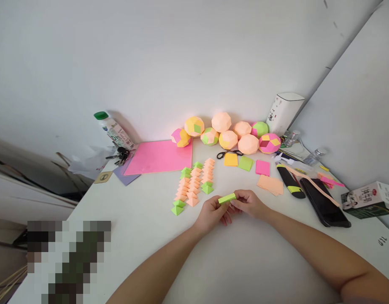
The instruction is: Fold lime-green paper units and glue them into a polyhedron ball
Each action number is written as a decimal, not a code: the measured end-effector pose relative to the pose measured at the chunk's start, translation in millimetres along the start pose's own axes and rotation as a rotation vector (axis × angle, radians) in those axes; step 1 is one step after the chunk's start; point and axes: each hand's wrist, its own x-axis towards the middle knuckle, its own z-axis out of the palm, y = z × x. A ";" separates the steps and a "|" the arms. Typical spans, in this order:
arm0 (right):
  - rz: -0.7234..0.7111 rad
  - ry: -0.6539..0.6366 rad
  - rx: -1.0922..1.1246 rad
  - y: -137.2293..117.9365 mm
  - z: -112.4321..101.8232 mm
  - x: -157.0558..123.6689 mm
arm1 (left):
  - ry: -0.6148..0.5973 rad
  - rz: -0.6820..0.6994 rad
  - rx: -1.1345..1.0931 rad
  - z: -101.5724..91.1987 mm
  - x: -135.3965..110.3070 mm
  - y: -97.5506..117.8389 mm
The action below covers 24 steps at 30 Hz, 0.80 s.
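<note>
A strip of folded green paper (227,198) is pinched between my two hands, a little above the white table. My left hand (212,214) grips its left end, and my right hand (249,203) has thumb and fingers closed on the right end. Just left of my hands, folded paper units (194,182) in peach and green lie in three slanting rows. Beyond my hands sit small stacks of square paper: orange (230,159), green (245,163) and pink (262,167). Peach sheets (270,185) are spread out nearer my right hand.
Several paper balls (221,122) line the wall, with black scissors (230,154) before them. A pink board (159,157) and a green-capped bottle (114,131) stand left. Rightward are a cutter (290,181), a phone (324,202), a milk carton (370,199) and a white container (284,113).
</note>
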 end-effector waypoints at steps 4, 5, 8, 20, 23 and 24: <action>0.001 0.011 -0.020 0.0 0.3 -0.5 | -0.015 0.003 0.010 -0.3 0.2 -0.5; 0.001 0.011 -0.020 0.1 0.5 -0.5 | -0.018 0.002 0.010 -0.3 0.2 -0.5; 0.009 0.016 -0.024 -0.5 0.9 -0.7 | -0.019 -0.005 0.018 -0.4 0.2 -0.3; -0.018 -0.017 -0.042 -4.0 2.7 -1.4 | -0.033 -0.014 0.047 -0.5 -0.1 -0.3; -0.043 -0.026 -0.075 -2.8 2.9 -1.5 | -0.031 -0.005 0.050 -0.5 -0.5 -1.2; -0.045 -0.029 -0.086 -2.3 2.9 -1.5 | -0.029 -0.001 0.055 -0.4 -0.7 -1.7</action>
